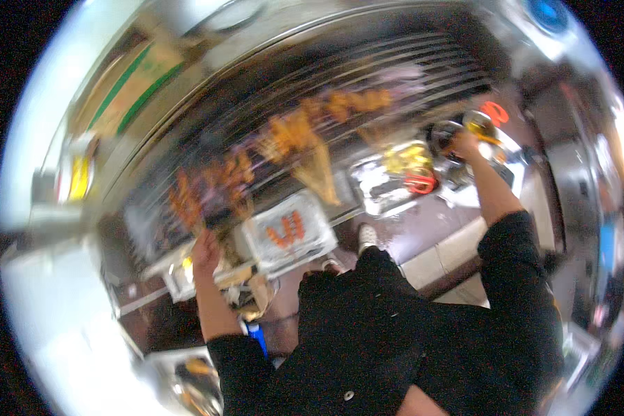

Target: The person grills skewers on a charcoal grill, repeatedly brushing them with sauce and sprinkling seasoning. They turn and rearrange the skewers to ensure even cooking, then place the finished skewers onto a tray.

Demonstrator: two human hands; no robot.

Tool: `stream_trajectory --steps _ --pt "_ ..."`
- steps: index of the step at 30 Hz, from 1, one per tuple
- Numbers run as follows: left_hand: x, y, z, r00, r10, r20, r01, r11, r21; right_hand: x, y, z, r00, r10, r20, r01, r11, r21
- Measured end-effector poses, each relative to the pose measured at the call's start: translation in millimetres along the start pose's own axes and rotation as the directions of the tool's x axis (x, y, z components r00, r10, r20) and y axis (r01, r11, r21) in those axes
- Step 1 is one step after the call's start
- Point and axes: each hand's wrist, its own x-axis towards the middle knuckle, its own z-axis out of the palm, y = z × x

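Note:
A long charcoal-style grill [447, 57] with metal bars stretches across the view before me. At its left end my left hand [206, 255] is closed at the lower ends of some reddish skewers [183, 200], which converge towards the fingers. More browned skewers [291, 132] lie in a row over the bars, their sticks pointing towards me. Far to the right, my right hand [467, 145] is between a dark round bowl [443, 136] and a container of yellow-brown liquid or seasoning [479, 124]. Blur hides whether its fingers grip anything.
A pale tray [317, 247] holds several reddish skewers at the grill's front. Right of it, a foil-like tray [374, 195] carries yellow pieces and a red-orange ring-shaped item [421, 182]. A cardboard box [135, 86] with green stripes stands behind the grill, at left.

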Motion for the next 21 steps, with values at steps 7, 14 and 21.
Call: stream_trajectory --steps 7,14,21 --pt "9 0 -5 0.991 -0.126 0.036 0.129 0.987 -0.091 -26 -2 -13 0.899 0.398 -0.185 0.059 0.308 0.95" --pt "15 -18 -37 0.984 -0.167 0.059 0.173 0.978 -0.118 -175 -77 -201 0.487 0.838 -0.245 0.168 0.185 0.968" --pt "26 -30 -47 0.986 -0.164 -0.013 0.161 0.977 -0.136 -220 -350 -422 0.656 0.599 -0.459 0.602 -0.05 0.797"
